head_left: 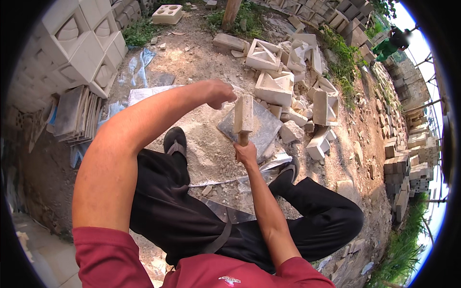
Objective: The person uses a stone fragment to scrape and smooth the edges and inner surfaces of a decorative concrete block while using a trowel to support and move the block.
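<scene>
My right hand (246,152) is wrapped round the short handle of a mallet. The blocky, dust-pale mallet head (244,115) stands upright above a flat grey plate (269,128) on the ground. Just left of the mallet head and a little farther off is my left hand (220,94), its fingers curled downward. A small pale edge shows by its fingertips, but I cannot make out what they hold. Whitish crumbs and powder (211,153) cover the sheet (149,92) beneath and around my hands.
Broken pale concrete blocks (274,88) and chunks are heaped to the right of the plate. Patterned blocks (72,38) stand stacked at left, beside a pile of thin boards (79,113). A post (231,14) rises at the back. A person in green (385,48) is far right.
</scene>
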A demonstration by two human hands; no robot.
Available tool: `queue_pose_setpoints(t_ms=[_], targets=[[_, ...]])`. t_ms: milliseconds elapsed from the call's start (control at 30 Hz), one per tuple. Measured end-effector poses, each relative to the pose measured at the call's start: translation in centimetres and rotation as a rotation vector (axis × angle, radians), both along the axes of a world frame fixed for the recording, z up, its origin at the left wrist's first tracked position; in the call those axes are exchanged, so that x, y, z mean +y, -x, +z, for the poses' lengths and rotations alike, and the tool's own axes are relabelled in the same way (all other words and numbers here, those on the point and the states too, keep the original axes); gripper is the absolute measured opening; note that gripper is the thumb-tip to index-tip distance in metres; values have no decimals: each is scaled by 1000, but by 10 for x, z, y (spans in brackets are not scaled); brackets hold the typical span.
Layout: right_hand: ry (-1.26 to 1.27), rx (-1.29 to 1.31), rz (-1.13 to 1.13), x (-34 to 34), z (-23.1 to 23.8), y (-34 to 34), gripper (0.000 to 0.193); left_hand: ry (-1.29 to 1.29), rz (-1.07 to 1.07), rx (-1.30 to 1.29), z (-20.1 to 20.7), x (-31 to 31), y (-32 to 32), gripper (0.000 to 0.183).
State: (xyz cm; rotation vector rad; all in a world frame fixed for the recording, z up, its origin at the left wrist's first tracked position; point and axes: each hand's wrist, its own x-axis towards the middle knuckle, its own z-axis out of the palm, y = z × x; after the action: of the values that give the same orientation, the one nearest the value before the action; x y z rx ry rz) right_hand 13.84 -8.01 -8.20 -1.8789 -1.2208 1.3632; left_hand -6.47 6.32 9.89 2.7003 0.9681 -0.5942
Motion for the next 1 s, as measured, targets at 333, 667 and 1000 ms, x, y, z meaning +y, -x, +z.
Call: queue_pose_setpoints(t_ms=[333, 667, 1000], targets=[[30, -97, 50, 3, -26, -8, 34, -11, -7, -39, -4, 3, -2, 45], [-94, -202, 132, -1, -31, -2, 37, -16, -39, -20, -2, 7, -8, 41], [-473, -411, -88, 0, -38, -15, 36, -9, -38, -27, -3, 3, -6, 40]])
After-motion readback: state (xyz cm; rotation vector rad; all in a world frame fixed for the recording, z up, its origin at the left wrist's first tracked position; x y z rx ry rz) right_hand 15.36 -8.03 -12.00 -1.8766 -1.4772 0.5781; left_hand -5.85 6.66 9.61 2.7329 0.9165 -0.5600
